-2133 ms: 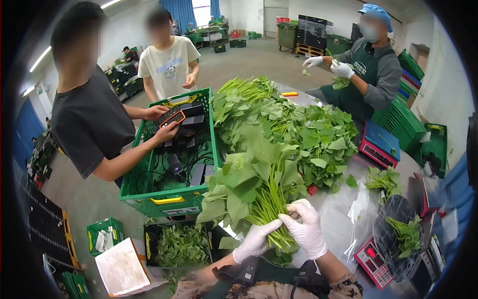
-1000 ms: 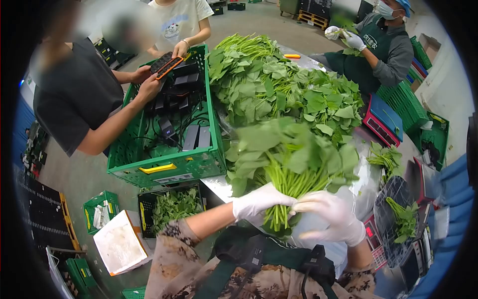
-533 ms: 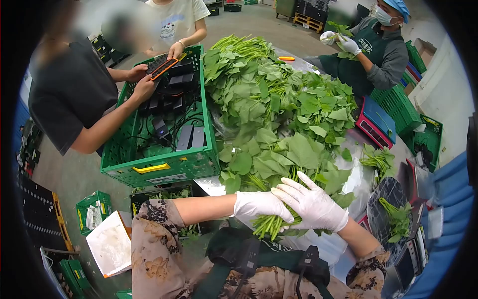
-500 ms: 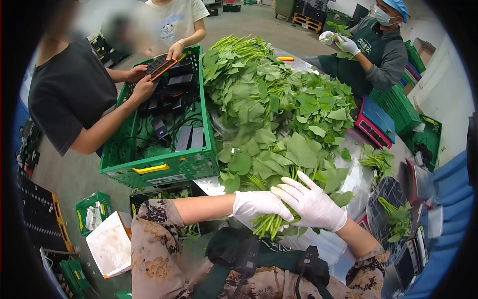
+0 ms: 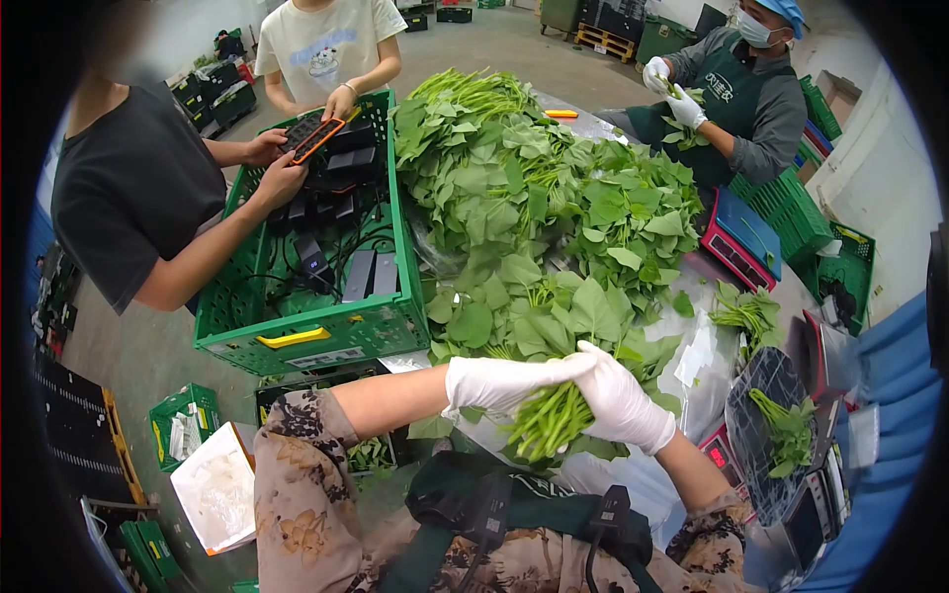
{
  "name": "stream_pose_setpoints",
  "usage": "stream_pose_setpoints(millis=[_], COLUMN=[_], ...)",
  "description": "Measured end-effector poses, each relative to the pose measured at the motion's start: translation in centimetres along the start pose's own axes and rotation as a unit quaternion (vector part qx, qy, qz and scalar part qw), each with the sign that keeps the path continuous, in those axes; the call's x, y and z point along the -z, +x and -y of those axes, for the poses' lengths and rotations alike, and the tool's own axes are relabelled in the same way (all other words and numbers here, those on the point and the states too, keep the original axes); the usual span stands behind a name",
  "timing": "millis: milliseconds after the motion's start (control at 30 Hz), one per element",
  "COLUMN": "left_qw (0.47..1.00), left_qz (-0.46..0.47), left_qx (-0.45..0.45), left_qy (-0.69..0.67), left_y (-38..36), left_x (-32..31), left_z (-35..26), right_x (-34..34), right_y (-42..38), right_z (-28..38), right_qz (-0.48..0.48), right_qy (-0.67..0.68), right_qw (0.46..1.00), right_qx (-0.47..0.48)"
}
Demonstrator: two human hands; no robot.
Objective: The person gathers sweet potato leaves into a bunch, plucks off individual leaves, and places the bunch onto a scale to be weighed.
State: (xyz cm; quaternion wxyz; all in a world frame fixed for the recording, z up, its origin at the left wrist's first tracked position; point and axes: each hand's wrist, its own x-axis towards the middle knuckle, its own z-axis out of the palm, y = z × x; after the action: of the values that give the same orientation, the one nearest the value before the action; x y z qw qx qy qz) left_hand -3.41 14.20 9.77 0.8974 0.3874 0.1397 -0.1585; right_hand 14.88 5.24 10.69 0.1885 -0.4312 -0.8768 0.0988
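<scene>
A bundle of leafy green stems is held between my gloved hands, its cut ends pointing down toward my body. My right hand is wrapped round the bundle from the right. Over the top of the stems lies my left hand, its fingers pressed against the right hand and partly hidden. Beyond them, a large heap of leafy greens covers much of the table.
A green crate of black devices stands at the left, with two people beside it. Another gloved person holds greens at the back right. A red scale, a small bunch and a white box are around.
My left hand has moved up and over the bundle, and its fingers meet my right hand. My right hand's raised fingers have closed round the stems, whose ends have swung upward.
</scene>
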Motion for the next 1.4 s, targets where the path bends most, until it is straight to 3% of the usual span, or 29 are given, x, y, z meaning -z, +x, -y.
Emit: stream_pose_setpoints(millis=[100, 167, 233, 267, 367, 433, 567, 633, 733, 867, 967, 1100, 1167, 1200, 1233, 1300, 1367, 1400], left_qw=[0.999, 0.995, 0.993, 0.978, 0.885, 0.799, 0.723, 0.727, 0.644, 0.587, 0.513, 0.570, 0.571, 0.599, 0.566, 0.438, 0.493, 0.491], left_qz=[0.029, 0.094, 0.032, -0.086, -0.232, -0.373, -0.415, -0.411, -0.374, -0.357, -0.396, -0.415, -0.441, -0.447, -0.475, -0.446, -0.343, -0.329], left_qx=[-0.006, -0.030, -0.108, -0.162, -0.376, -0.437, -0.496, -0.489, -0.516, -0.442, -0.364, -0.372, -0.413, -0.468, -0.513, -0.544, -0.538, -0.504], left_qy=[0.039, -0.027, 0.041, 0.101, 0.148, 0.177, 0.243, 0.251, 0.423, 0.576, 0.668, 0.604, 0.556, 0.472, 0.438, 0.559, 0.592, 0.630], left_y=[-0.4, -0.3, -1.7, -3.5, -6.2, -7.1, -6.7, -6.1, -4.9, -2.6, -1.1, -2.4, -3.1, -3.1, -3.2, -3.9, -2.7, -1.6], left_x=[0.5, 1.5, 1.3, -0.1, 0.9, -0.5, -2.3, -3.1, -3.7, -4.8, -2.2, -1.7, -1.6, -1.8, -2.7, -4.9, -7.9, -8.9], left_z=[-1.9, -2.4, -3.4, -4.4, -4.9, -4.8, -4.6, -4.3, -3.6, -2.0, -0.5, -0.3, -0.4, -0.6, -1.0, -1.8, -1.6, -1.3], right_x=[0.6, 0.4, 1.2, 0.7, 0.1, 0.3, 0.1, 0.2, 0.0, 0.0, 0.2, 0.3, 0.3, 0.4, 0.6, 0.7, 0.6, 0.5], right_y=[-0.6, -1.5, -2.3, -2.9, -3.5, -3.6, -4.2, -3.9, -4.4, -4.8, -5.1, -5.8, -5.8, -5.8, -5.9, -6.1, -6.4, -6.5], right_z=[-1.0, -1.4, -0.9, -1.5, -2.0, -1.6, -1.7, -0.9, -0.8, -0.1, 0.5, 0.8, 1.3, 1.4, 1.5, 1.7, 2.0, 1.8], right_qz=[-0.058, -0.079, -0.122, -0.164, -0.257, -0.289, -0.256, -0.254, -0.246, -0.268, -0.280, -0.291, -0.298, -0.303, -0.309, -0.314, -0.310, -0.317], right_qy=[0.142, 0.366, 0.411, 0.430, 0.451, 0.445, 0.337, 0.321, 0.255, 0.241, 0.267, 0.266, 0.281, 0.281, 0.280, 0.287, 0.301, 0.299], right_qw=[0.983, 0.899, 0.858, 0.850, 0.830, 0.824, 0.886, 0.891, 0.915, 0.914, 0.903, 0.902, 0.893, 0.893, 0.893, 0.889, 0.883, 0.886], right_qx=[-0.097, -0.227, -0.282, -0.256, -0.204, -0.199, -0.187, -0.197, -0.194, -0.189, -0.185, -0.176, -0.186, -0.178, -0.171, -0.171, -0.186, -0.157])
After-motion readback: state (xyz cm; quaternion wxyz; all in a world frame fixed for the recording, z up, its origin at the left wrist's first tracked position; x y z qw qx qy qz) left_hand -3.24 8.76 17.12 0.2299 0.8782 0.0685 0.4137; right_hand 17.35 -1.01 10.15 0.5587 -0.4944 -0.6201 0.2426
